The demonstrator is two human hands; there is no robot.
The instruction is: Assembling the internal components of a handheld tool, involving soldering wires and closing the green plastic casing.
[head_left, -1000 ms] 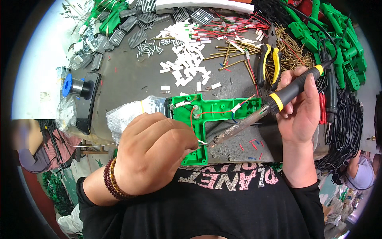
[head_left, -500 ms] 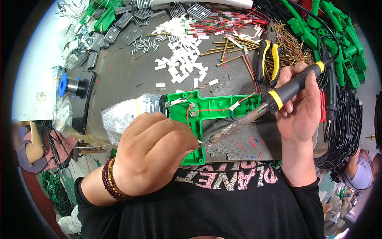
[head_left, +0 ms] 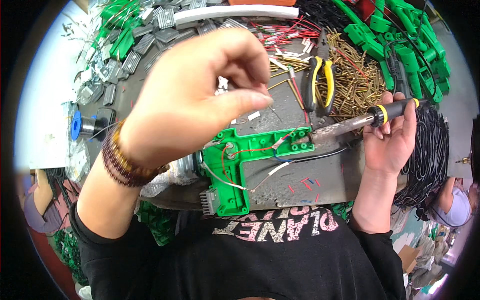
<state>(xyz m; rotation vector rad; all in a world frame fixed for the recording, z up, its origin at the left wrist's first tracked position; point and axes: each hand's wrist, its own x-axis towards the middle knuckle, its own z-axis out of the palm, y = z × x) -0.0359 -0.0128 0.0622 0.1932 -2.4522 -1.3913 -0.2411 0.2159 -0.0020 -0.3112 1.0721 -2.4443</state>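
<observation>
My right hand (head_left: 390, 137) holds a soldering iron (head_left: 350, 127) with a black and yellow handle. Its tip is over the far right end of the green T-shaped plastic housing (head_left: 232, 202). Red, white and blue wires run inside the housing, and a bare twisted wire joint (head_left: 251, 190) lies off its right edge. My left hand (head_left: 200, 95) is raised over the housing's left part, thumb and fingers curled around a thin solder wire (head_left: 276, 114) that pokes out past the thumb. A black cable (head_left: 325, 156) lies beside the housing's handle part.
Yellow-black pliers (head_left: 328, 82) lie beside a heap of brass screws (head_left: 355, 75). A solder spool (head_left: 82, 125) stands at left, grey finned parts (head_left: 142, 44) behind it. Green housings (head_left: 420, 60) and coiled black cables (head_left: 430, 170) fill the right side. A plastic-wrapped part (head_left: 175, 176) adjoins the housing.
My left hand has lifted up and away from the wire joint. The soldering iron has moved right, off the joint, to the handle end of the housing.
</observation>
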